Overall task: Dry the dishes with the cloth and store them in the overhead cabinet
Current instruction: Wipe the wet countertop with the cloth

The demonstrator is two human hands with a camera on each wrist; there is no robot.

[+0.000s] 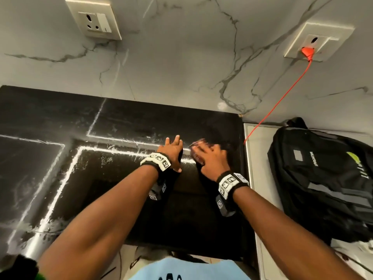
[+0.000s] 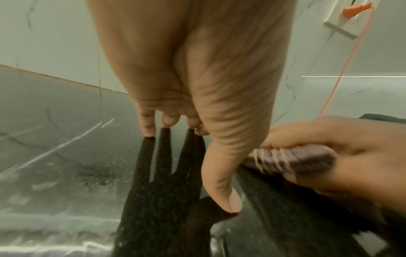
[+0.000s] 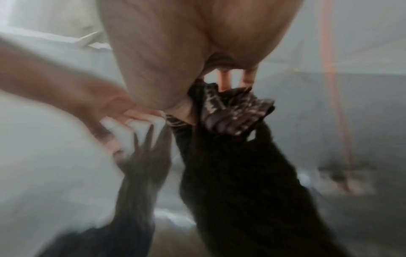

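Here, over the black glossy countertop (image 1: 125, 122), I see my left hand (image 1: 171, 151) spread flat, fingers straight, its fingertips (image 2: 147, 132) touching the surface. Just beside it, my right hand (image 1: 210, 156) grips a dark striped cloth (image 2: 292, 160), bunched under the fingers against the counter. A black backpack (image 1: 323, 178) sits at right; an orange plug (image 1: 307, 51) fills the wall socket (image 1: 319, 40).

A black backpack (image 1: 325, 182) lies right of the dark worktop (image 1: 125, 122); an orange plug (image 1: 307, 51) sits in a wall socket (image 1: 319, 40).
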